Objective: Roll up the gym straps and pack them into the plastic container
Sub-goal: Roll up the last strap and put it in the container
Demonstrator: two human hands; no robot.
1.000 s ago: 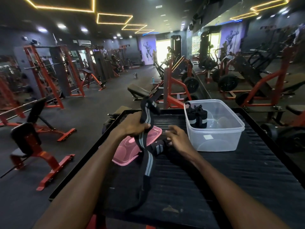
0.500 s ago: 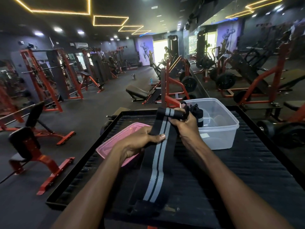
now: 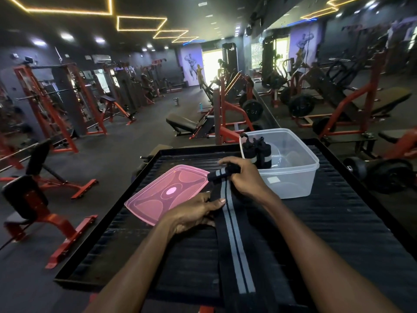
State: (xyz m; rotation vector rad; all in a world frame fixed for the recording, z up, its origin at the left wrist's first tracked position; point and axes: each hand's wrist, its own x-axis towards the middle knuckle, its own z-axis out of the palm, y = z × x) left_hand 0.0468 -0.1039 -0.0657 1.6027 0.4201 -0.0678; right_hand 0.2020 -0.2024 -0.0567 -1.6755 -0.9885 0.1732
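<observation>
No brand or readable writing anywhere; only a small blank white label (image 3: 273, 180) on the front wall of the clear container.

Far left: red-framed bench (image 3: 33, 199) and racks on the dark gym floor, well apart from the work surface. Black ribbed platform (image 3: 338, 233) with a raised rim, filling the lower middle. On its left part, a pink lid (image 3: 167, 193), lying flat, near edge touching or just under the left hand.

Left hand (image 3: 194, 214) resting on the platform, thumb and fingers pinched narrowly on the left edge of the gym strap (image 3: 234, 245). Strap black with two grey stripes, stretched flat from the near rim up between the two hands, far end wound into a small roll (image 3: 222, 173). Right hand (image 3: 244, 179) closed over that roll, fingers curled around it, just beside the container's near-left corner.

Right of centre: plastic container (image 3: 300, 177), open, standing on the platform's far part. Inside, against its left wall, two rolled straps (image 3: 256, 152) upright, touching each other, grey bands near their bases. Rest of the container's interior hard to read through the translucent wall.

Beyond and right: red machines and black weight plates (image 3: 301, 106), a dumbbell (image 3: 383, 175) just off the platform's right rim.
</observation>
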